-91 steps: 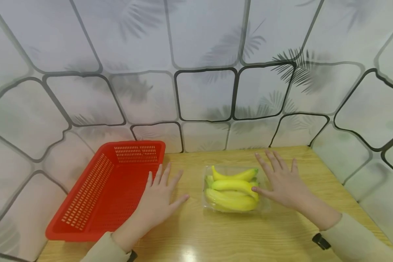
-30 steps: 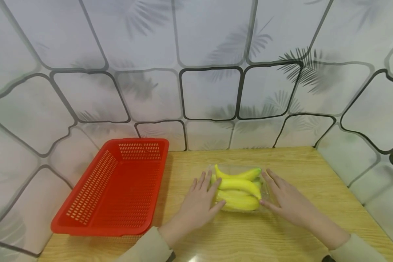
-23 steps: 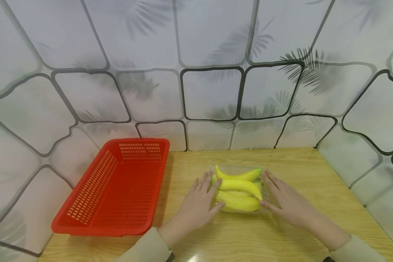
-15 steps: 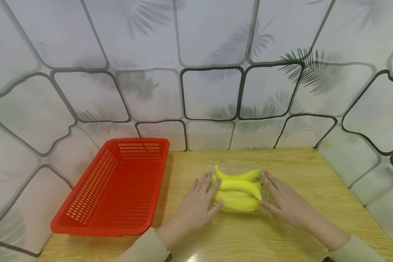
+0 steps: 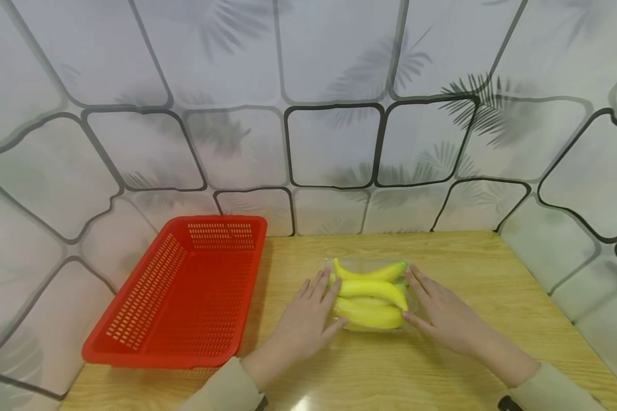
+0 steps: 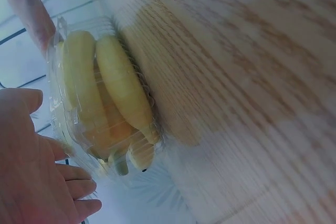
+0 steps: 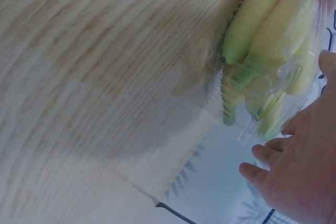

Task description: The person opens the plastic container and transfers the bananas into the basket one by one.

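- The clear plastic box [image 5: 362, 265] rests on the wooden desk [image 5: 380, 371], and it serves as the landmark for the rest.
- Yellow bananas [image 5: 372, 290] lie inside the box, stretched along its length from left to right; one at the back has a green tip at the box's right end.
- The left hand [image 5: 305, 317] is at the left end of the box, its fingers extended and spread against that side, resting on the box without clasping it.
- The right hand [image 5: 442, 314] is at the right end, fingers likewise extended, the thumb near the box's front right corner; it too is unclenched.
- The red basket [image 5: 159, 361] stands well to the left of the box, with slotted side walls and a bare bottom.
- Pale sleeves [image 5: 226, 388] cover both forearms in front of the box, one to either side.
- Behind the box, past the desk's far edge, rises a pale wall covering [image 5: 334, 148] with dark rounded outlines and grey leaves.
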Available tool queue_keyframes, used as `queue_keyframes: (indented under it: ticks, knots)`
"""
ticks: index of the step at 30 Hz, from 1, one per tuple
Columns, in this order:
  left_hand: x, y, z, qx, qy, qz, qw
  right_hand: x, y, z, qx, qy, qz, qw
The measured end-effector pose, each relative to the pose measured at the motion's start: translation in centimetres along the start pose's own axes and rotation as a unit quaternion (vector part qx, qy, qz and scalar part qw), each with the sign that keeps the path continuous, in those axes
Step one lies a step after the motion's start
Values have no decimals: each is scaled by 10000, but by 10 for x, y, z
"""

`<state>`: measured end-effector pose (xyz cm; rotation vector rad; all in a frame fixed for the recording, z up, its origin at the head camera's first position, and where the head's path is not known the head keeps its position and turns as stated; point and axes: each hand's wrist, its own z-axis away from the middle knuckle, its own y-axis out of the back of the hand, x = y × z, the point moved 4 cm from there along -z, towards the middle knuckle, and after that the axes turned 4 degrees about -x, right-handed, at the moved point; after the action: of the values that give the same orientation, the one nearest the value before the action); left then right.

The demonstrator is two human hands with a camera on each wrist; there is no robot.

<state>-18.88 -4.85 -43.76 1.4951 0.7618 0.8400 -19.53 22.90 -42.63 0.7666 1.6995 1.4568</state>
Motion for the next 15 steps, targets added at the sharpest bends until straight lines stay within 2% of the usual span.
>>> queue_keyframes:
  ticks: [15]
  knots:
    - [-5, 2, 9, 4, 141, -91, 9999, -5, -6, -10, -90, 72, 43, 9999]
